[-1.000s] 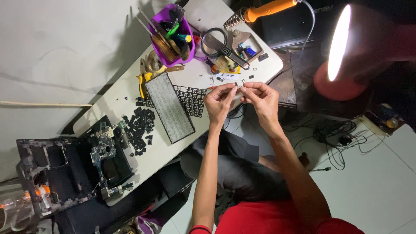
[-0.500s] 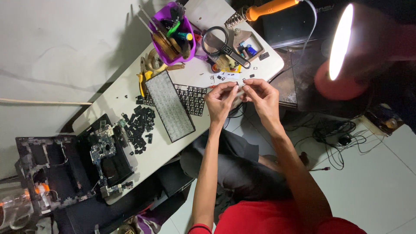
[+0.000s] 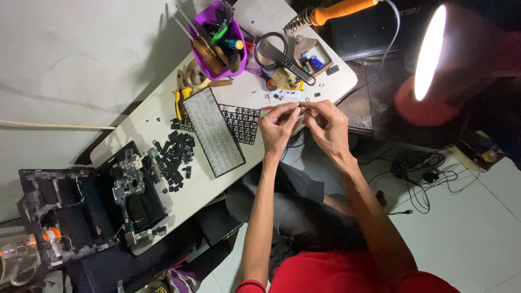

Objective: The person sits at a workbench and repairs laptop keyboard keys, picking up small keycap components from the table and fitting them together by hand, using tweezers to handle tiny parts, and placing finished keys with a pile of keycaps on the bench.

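Note:
My left hand [image 3: 278, 128] and my right hand [image 3: 324, 122] meet fingertip to fingertip over the near edge of the white table [image 3: 163, 111]. Between the fingertips they pinch a very small pale part [image 3: 302, 109]; its kind is too small to tell. Just left of my left hand lies a stripped black keyboard frame [image 3: 241, 122], partly covered by a grey perforated keyboard backing plate [image 3: 212, 132]. Further left, a heap of loose black keycaps [image 3: 175, 157] is spread on the table.
A purple tool cup [image 3: 218, 40], a magnifier [image 3: 271, 53], an orange-handled soldering iron [image 3: 332, 10] and yellow-handled pliers [image 3: 179, 98] sit at the table's far end. An opened laptop with its circuit board [image 3: 130, 187] lies at left. A lit red lamp [image 3: 431, 59] shines at right; cables cross the floor.
Both hands have stayed together at the table edge, with only slight finger movement around the small part. The view has shifted a little.

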